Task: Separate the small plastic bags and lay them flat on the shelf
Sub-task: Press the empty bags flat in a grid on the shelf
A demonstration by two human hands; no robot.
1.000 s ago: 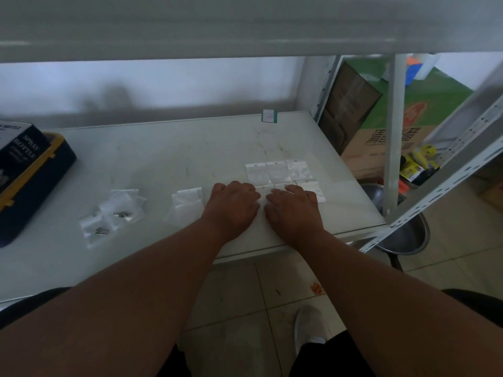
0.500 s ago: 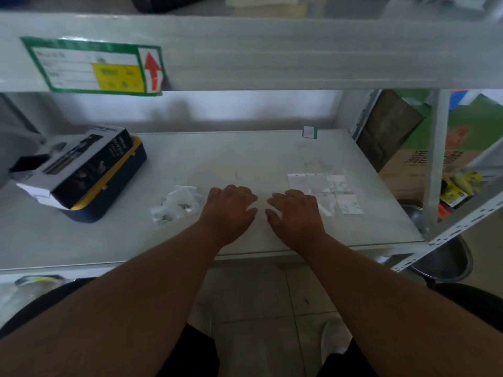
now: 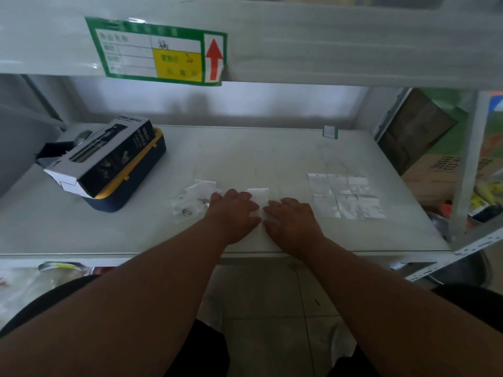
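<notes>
A small stack of bags (image 3: 258,198) is pressed flat on the shelf (image 3: 245,159) between the left hand (image 3: 234,209) and right hand (image 3: 292,220). The fingers of both are laid nearly straight, gripping nothing. Six bags (image 3: 345,195) are laid flat to the right.

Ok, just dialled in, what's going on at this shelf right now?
A person is sorting small plastic bags on the white shelf. Both hands are down on a small stack of bags near the front edge, the left hand and right hand side by side with the stack between them. Six bags already lie flat in two rows to the right. A loose pile of bags, some holding small metal parts, waits beside the left hand. A spray bottle box sits further left.
</notes>
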